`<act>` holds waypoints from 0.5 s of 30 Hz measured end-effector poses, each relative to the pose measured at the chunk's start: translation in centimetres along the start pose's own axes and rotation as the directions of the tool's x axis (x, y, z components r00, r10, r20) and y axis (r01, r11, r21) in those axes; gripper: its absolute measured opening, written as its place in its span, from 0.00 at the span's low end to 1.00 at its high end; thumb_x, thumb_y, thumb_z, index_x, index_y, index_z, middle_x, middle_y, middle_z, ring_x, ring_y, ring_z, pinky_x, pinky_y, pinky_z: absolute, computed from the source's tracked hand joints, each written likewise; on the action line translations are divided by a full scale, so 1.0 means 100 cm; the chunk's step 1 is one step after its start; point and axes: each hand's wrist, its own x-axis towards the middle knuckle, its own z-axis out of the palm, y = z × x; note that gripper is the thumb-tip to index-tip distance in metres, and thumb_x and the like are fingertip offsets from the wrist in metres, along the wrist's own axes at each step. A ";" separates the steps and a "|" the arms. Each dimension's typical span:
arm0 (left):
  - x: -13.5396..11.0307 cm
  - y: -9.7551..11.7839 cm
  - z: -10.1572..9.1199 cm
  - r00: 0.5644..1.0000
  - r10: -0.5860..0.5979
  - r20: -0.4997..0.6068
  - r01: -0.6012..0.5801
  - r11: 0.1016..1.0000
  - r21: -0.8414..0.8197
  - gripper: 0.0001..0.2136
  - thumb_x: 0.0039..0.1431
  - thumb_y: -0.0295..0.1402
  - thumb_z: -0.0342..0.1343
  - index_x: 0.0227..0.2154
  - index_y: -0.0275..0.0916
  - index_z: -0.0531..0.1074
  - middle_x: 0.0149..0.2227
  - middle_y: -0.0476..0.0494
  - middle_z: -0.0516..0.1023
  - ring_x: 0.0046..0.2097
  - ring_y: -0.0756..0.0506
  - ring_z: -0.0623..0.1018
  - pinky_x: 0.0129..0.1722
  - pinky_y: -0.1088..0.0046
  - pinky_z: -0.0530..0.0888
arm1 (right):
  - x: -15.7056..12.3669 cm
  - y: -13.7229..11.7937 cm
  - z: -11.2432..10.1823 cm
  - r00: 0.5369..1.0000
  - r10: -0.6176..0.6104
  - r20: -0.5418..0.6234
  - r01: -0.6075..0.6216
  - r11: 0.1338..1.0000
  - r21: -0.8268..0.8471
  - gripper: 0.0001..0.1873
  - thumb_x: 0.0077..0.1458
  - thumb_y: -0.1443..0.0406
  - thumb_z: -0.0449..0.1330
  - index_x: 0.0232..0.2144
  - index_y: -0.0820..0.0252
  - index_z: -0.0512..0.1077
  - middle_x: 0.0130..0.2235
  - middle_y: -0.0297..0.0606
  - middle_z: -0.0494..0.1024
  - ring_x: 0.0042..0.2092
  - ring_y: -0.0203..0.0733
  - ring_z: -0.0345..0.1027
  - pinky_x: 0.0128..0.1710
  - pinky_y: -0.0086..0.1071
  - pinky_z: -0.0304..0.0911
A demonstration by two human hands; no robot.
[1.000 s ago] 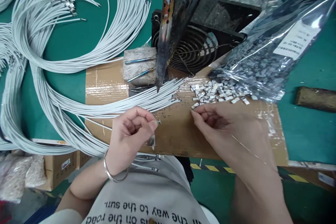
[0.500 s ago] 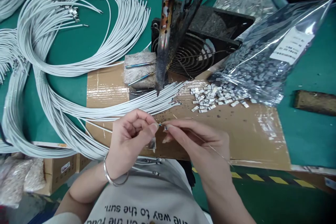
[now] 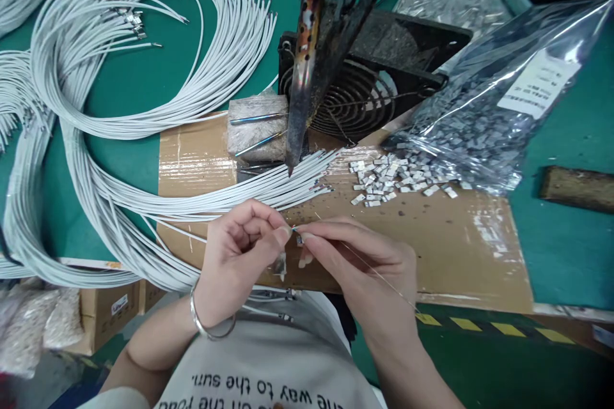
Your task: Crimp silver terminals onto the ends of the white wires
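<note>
My left hand [image 3: 247, 246] is closed, thumb and forefinger pinching a tiny, thin bluish piece [image 3: 294, 229] whose kind is too small to tell. Its fingertips almost meet those of my right hand [image 3: 362, 262], which is closed in a pinch at the piece's other side. A fine, silvery solder wire [image 3: 378, 273] runs through the right hand's fingers and trails toward the wrist. Under the right fingertips shows a small metal bit [image 3: 300, 241], partly hidden. Just above both hands, the dark tip of a mounted soldering iron [image 3: 296, 121] points down over a bundle of white cables [image 3: 249, 195].
Small metal-and-white connectors [image 3: 384, 179] lie loose beside an open plastic bag [image 3: 480, 115] full of similar parts. A black fan [image 3: 355, 99] stands behind the iron. A wrapped block [image 3: 256, 140] carries two bluish rods. Cardboard [image 3: 460, 255] covers the bench front; more white cables [image 3: 91, 108] fill the left.
My right hand has shifted very slightly left, its fingertips still beside the left ones. The left hand stays nearly in place. The background has moved a little with the head.
</note>
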 end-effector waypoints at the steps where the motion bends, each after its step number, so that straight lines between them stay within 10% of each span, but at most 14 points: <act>1: 0.000 0.000 0.000 1.000 -0.004 -0.001 0.004 1.000 0.002 0.07 0.62 0.33 0.66 0.30 0.38 0.77 0.21 0.51 0.72 0.22 0.54 0.65 0.22 0.77 0.63 | -0.001 0.000 0.000 1.000 -0.022 -0.003 0.021 0.999 -0.026 0.11 0.56 0.73 0.69 0.33 0.50 0.87 0.29 0.33 0.85 0.24 0.35 0.75 0.24 0.26 0.74; 8: 0.001 0.002 0.003 1.000 -0.005 -0.015 0.005 0.999 -0.043 0.08 0.61 0.33 0.67 0.29 0.37 0.76 0.20 0.52 0.72 0.21 0.55 0.62 0.21 0.79 0.62 | -0.008 0.007 -0.003 0.956 -0.289 -0.040 0.271 0.929 -0.251 0.17 0.59 0.75 0.68 0.41 0.45 0.86 0.35 0.33 0.87 0.31 0.39 0.78 0.30 0.32 0.76; 15: 0.000 0.000 0.002 1.000 -0.005 -0.010 0.005 0.999 -0.050 0.06 0.62 0.30 0.65 0.30 0.38 0.77 0.21 0.52 0.73 0.22 0.55 0.64 0.22 0.79 0.62 | -0.007 0.006 -0.004 0.982 -0.147 -0.120 0.119 0.970 -0.211 0.14 0.58 0.73 0.69 0.37 0.45 0.87 0.33 0.31 0.86 0.30 0.37 0.79 0.28 0.28 0.75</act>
